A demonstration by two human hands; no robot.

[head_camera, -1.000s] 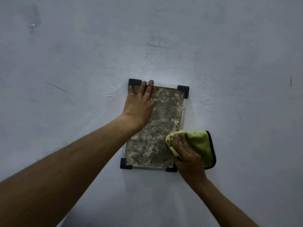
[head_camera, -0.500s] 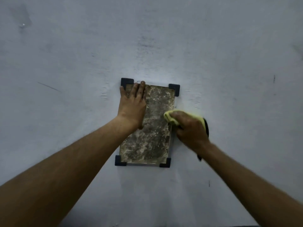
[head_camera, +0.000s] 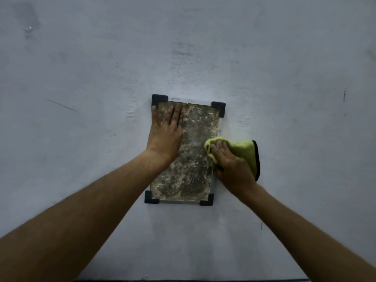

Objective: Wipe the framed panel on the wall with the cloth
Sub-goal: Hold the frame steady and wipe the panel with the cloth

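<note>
- Left hand (head_camera: 164, 135): flat and spread, grasping nothing. The palm and fingers press against the upper left part of the framed panel (head_camera: 195, 159), with the fingertips near the upper left corner cap (head_camera: 159, 99).
- Framed panel: mounted upright on the wall (head_camera: 81, 78), centre of view. The mottled face appears rigid and flat; black caps cover all four corners. Judged to be light and possibly loose on its mount, so bracing it flat is advisable. Avoid pulling on the edges.
- Cloth (head_camera: 244, 152): yellow-green with a dark hem, soft and pliable. It lies at the right edge of the panel, at mid height, partly over the wall.
- Right hand (head_camera: 232, 165): fingers curled over the bunched cloth, grasping it and pressing it against the panel's right edge.
</note>
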